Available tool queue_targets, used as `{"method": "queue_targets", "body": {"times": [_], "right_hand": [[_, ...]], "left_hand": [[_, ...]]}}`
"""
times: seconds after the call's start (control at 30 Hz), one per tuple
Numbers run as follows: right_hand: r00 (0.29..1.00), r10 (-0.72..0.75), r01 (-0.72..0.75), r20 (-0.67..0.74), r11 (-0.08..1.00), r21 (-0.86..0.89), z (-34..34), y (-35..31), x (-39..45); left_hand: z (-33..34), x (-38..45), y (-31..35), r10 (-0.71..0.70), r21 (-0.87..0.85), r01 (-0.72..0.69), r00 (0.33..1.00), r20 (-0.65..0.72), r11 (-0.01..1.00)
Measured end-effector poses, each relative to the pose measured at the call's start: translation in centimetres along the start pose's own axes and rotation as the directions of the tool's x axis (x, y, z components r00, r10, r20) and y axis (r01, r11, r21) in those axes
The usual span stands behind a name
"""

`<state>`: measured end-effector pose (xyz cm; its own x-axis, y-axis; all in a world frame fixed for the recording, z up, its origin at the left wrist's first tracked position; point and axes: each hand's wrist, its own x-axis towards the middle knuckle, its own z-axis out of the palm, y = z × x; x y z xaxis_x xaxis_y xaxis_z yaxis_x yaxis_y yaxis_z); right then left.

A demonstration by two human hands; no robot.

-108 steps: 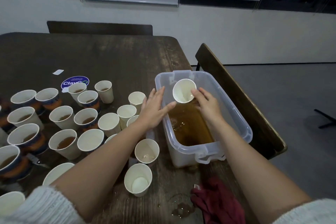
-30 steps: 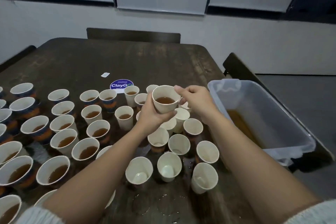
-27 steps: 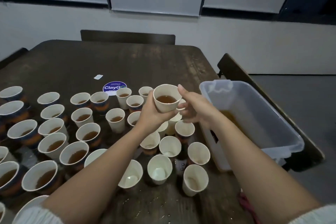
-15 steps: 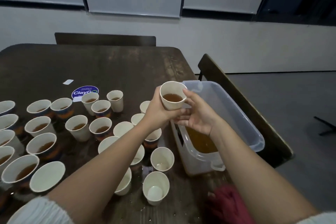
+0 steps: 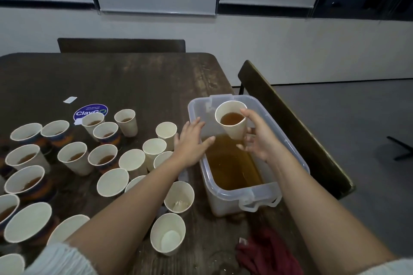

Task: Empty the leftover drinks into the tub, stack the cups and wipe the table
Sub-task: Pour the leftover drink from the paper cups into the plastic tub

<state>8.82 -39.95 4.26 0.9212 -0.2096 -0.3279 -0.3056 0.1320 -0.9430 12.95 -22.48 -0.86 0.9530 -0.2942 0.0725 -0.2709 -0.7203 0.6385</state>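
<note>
The right hand (image 5: 257, 138) holds a paper cup (image 5: 232, 121) up over the far end of the tub (image 5: 297, 161). Its fingers (image 5: 247, 115) are curled round the cup's side and bottom. The cup is upright and has brown drink in it, so nothing is pouring yet. The left hand (image 5: 191, 140) is open, fingers straight, just left of the cup and not touching it. It reaches over the tub's left rim.

The cup looks light and thin. A hard squeeze would likely bend it and slop the drink out. I think the best place to hold it is round the middle of the side, gently, then tip it slowly.

The tub sits on the right side of the tabletop (image 5: 125, 78) and already has lots of brown drink inside. Many more cups (image 5: 73, 158) stand on the left, some with drink, some empty. A red cloth (image 5: 266, 254) lies near, in front of the tub.
</note>
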Motion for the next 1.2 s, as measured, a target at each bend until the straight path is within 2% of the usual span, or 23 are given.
{"method": "queue_targets", "body": {"times": [0.13,0.37,0.8,1.2], "right_hand": [[0.996,-0.035,0.028,-0.08,0.996,-0.087,-0.7,1.0,1.1],[0.982,-0.054,0.036,-0.18,0.994,-0.102,-1.6,2.5,2.2],[0.953,-0.157,0.086,-0.26,0.96,-0.265,-2.4,2.9,3.2],[0.938,-0.178,0.082,-0.298,0.948,-0.308,-2.5,3.1,3.6]], "left_hand": [[0.5,-0.5,-0.5,-0.01,-0.008,0.011,1.0,0.026,1.0],[1.3,-0.2,-1.2,0.008,-0.106,-0.009,1.0,-0.001,0.994],[1.5,-0.5,-1.0,0.007,-0.188,-0.011,1.0,-0.025,0.982],[1.5,-0.5,-1.0,0.013,-0.223,-0.021,0.999,-0.038,0.975]]}}
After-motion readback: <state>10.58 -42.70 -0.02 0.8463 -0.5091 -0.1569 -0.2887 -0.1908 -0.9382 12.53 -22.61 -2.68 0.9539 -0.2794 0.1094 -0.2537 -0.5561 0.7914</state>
